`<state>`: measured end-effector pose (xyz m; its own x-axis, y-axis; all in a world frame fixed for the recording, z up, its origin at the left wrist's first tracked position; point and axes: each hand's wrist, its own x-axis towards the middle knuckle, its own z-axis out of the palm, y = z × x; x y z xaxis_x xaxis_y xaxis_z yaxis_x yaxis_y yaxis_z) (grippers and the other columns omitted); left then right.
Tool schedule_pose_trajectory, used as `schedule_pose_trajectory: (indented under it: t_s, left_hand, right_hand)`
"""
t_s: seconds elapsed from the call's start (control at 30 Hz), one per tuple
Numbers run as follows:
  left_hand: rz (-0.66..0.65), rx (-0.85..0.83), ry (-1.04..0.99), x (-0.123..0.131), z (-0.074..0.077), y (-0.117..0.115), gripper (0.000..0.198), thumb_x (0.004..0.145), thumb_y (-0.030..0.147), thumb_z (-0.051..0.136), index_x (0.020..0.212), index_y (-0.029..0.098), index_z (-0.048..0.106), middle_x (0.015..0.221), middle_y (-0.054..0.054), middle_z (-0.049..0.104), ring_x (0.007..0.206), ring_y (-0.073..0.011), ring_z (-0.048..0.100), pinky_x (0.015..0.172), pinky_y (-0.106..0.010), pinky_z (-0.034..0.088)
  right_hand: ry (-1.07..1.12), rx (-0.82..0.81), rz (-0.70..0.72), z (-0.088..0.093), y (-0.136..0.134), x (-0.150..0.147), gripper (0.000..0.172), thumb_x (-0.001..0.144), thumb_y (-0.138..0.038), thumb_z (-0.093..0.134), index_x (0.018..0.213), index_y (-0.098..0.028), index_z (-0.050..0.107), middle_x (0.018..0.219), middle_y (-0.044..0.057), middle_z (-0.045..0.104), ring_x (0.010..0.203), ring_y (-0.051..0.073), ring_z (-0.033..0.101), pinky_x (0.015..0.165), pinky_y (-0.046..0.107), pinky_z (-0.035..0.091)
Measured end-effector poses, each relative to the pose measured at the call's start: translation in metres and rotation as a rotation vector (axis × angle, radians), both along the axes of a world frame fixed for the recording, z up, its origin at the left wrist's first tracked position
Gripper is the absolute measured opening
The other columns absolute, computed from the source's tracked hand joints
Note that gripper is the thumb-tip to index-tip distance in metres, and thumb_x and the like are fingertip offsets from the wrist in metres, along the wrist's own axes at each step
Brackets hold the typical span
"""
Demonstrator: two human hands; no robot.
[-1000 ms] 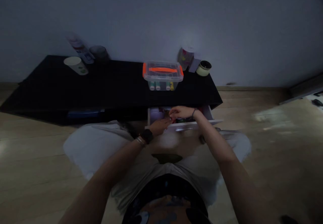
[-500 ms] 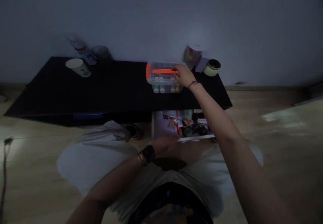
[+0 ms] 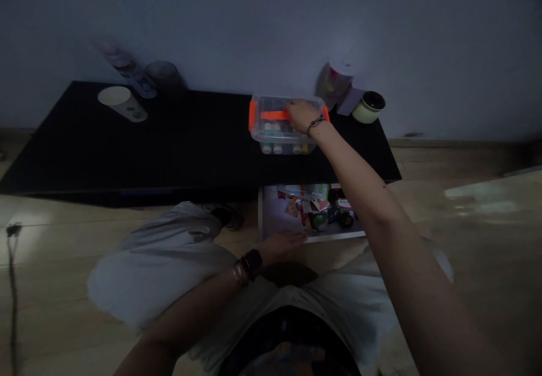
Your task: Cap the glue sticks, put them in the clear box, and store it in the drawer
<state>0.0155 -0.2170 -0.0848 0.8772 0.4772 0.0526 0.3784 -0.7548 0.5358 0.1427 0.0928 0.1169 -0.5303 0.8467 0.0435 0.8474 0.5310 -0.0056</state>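
Observation:
My right hand (image 3: 301,116) is on the lid of a clear plastic storage box (image 3: 283,137), its curled fingers closed around the right part of the orange handle (image 3: 273,115). The box rests on a black cabinet top (image 3: 203,150), and several small white-capped bottles show through its wall. Lower down, my left hand (image 3: 283,244) lies with fingers stretched out along the front edge of a pulled-out white drawer (image 3: 271,218). Inside the drawer is a jumble of small packets (image 3: 296,206), a green round item (image 3: 318,220) and other dark things.
A white paper cup (image 3: 129,108), a blurred spray can (image 3: 131,74) and a dark cup (image 3: 165,77) stand at the cabinet's left. At its right are a plastic cup (image 3: 336,82) and a cream jar (image 3: 367,108). A cable (image 3: 12,285) lies on the floor.
My right hand has shifted left over the lid and now covers more of the orange handle. The view has moved slightly closer. My left hand stays at the drawer's front edge.

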Motion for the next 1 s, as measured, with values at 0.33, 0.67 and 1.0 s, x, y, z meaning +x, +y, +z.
schedule_pose_trajectory:
  t_s: [0.33, 0.67, 1.0]
  left_hand:
    - [-0.026, 0.043, -0.037, 0.005, 0.005, -0.014, 0.054, 0.091, 0.008, 0.048, 0.145, 0.013, 0.047, 0.155, -0.018, 0.045, 0.143, -0.0275, 0.044, 0.114, -0.044, 0.043]
    - [-0.117, 0.088, -0.161, 0.013, 0.004, -0.024, 0.043, 0.092, 0.005, 0.047, 0.133, 0.009, 0.056, 0.153, -0.019, 0.047, 0.149, -0.0279, 0.035, 0.121, -0.046, 0.036]
    - [-0.180, 0.135, -0.222, 0.023, -0.002, -0.042, 0.033, 0.100, 0.013, 0.045, 0.130, 0.015, 0.059, 0.148, -0.015, 0.054, 0.147, -0.0238, 0.038, 0.115, -0.042, 0.044]
  right_hand:
    - [0.046, -0.050, 0.136, 0.031, -0.078, 0.045, 0.038, 0.083, -0.025, 0.075, 0.116, -0.012, 0.065, 0.119, 0.016, 0.064, 0.110, 0.030, 0.059, 0.092, 0.040, 0.047]
    - [0.002, -0.266, 0.208, 0.034, -0.179, 0.106, 0.035, 0.083, -0.022, 0.068, 0.116, -0.011, 0.065, 0.110, 0.012, 0.065, 0.100, 0.025, 0.062, 0.080, 0.032, 0.045]
    - [-0.089, -0.360, 0.147, -0.006, -0.218, 0.117, 0.035, 0.085, -0.020, 0.066, 0.119, -0.014, 0.065, 0.116, 0.012, 0.066, 0.104, 0.028, 0.064, 0.080, 0.035, 0.049]
